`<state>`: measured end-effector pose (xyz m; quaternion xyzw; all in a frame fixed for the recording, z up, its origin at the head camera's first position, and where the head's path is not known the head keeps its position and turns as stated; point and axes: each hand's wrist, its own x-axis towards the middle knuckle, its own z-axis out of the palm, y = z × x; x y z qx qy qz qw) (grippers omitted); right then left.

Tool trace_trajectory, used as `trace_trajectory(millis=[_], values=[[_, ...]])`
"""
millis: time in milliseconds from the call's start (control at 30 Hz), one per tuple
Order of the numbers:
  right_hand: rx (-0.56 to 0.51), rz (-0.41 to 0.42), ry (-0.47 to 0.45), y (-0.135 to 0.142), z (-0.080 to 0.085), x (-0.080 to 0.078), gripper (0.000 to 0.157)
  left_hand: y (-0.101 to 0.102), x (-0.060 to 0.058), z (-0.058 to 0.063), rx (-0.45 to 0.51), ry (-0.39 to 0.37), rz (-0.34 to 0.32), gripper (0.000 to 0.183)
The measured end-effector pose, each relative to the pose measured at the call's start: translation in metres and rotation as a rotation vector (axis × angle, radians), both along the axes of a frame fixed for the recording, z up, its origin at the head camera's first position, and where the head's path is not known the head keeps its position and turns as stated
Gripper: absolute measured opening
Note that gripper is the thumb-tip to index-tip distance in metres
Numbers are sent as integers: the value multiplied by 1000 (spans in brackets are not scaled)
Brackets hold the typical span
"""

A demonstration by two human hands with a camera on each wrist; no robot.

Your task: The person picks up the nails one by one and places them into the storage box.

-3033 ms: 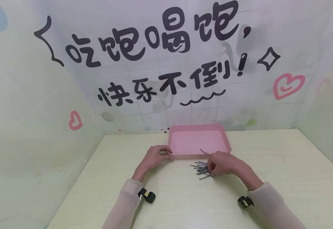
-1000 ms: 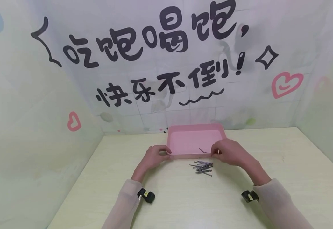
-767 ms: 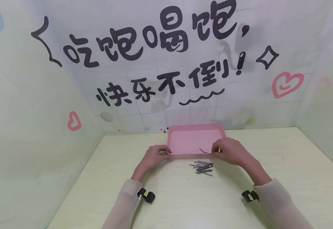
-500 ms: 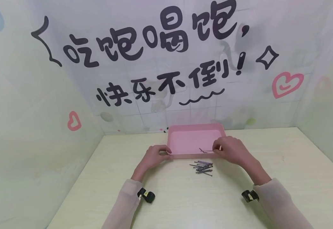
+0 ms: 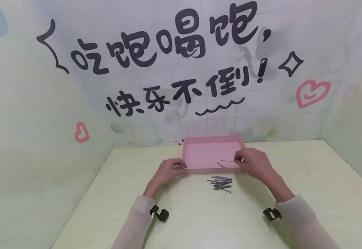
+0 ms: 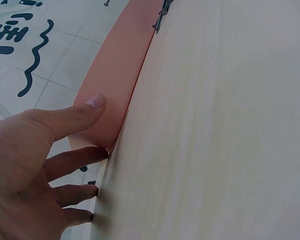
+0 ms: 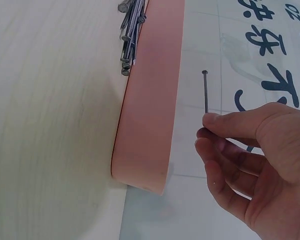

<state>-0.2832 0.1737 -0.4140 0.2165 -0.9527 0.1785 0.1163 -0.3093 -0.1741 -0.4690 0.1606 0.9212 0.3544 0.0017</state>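
Note:
In the head view a pink tray (image 5: 206,170) stands near the back wall. My left hand (image 5: 170,170) touches its front left corner; in the left wrist view the thumb (image 6: 85,112) lies along the tray's front wall, the other fingers spread beside the corner, tips at the tabletop. My right hand (image 5: 254,162) pinches one nail (image 7: 205,90) between thumb and fingers, head end sticking out, over the tray's right part. Inside the tray, near the front wall, lies at least one nail (image 5: 220,165). A pile of several nails (image 5: 221,183) lies on the table before the tray.
The pale wooden table (image 5: 187,218) runs up to a printed cloth backdrop (image 5: 156,131) right behind the tray. Cloth sides (image 5: 44,155) flank the table. Black wrist cameras (image 5: 160,213) sit at both sleeves.
My right hand has gone from the nail pile to the tray, taking a nail. Over the last second it has risen slightly to the right with it. The left hand has stayed at the corner.

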Motion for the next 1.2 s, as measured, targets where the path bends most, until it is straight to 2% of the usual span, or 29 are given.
trace_trajectory(millis=[233,433,733,833,1000,1200], values=[[-4,-55,39,-1,-1,-1,12,0,0,0,9,2,-1,13],[-24,-68,53,-2,-3,-1,12,-1,1,0,8,13,8,12],[-32,-99,73,-2,-7,-2,7,0,0,0,11,20,-4,13],[-35,-105,48,-3,-7,-2,6,0,0,0,10,13,0,14],[-20,-127,-28,-3,-7,-1,14,0,0,1,7,12,0,14],[-23,-96,-29,-3,-6,-1,13,0,0,0,10,12,-3,14]])
